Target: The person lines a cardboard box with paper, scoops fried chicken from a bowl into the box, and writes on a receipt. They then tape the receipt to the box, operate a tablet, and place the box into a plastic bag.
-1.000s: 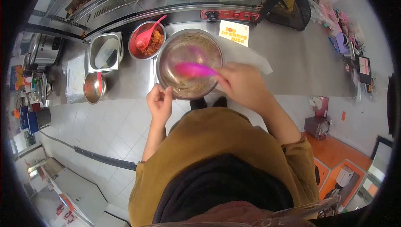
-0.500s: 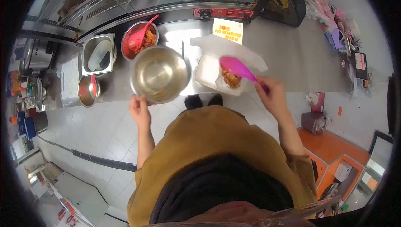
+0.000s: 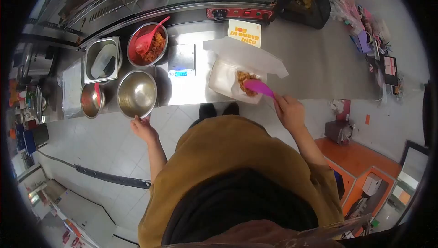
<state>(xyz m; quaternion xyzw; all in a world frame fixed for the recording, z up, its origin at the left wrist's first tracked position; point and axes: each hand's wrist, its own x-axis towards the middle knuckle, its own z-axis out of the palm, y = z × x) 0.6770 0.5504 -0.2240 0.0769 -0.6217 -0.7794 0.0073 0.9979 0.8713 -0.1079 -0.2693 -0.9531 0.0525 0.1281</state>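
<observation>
Slid leftward off the scale, the round steel mixing bowl [image 3: 137, 94] now sits at the counter edge, its light, slick rim pinched by the left hand [image 3: 143, 128], while the right hand [image 3: 288, 111] clamps the stiff pink plastic spoon [image 3: 258, 87] over the white takeaway box [image 3: 230, 80].

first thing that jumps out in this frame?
The bright pink spoon in the right hand, its bowl over the fried food in the open white takeaway box at the counter's front edge. Next, the shiny empty steel bowl on the left, its near rim held by the left hand, with the scale lit blue between bowl and box.
</observation>
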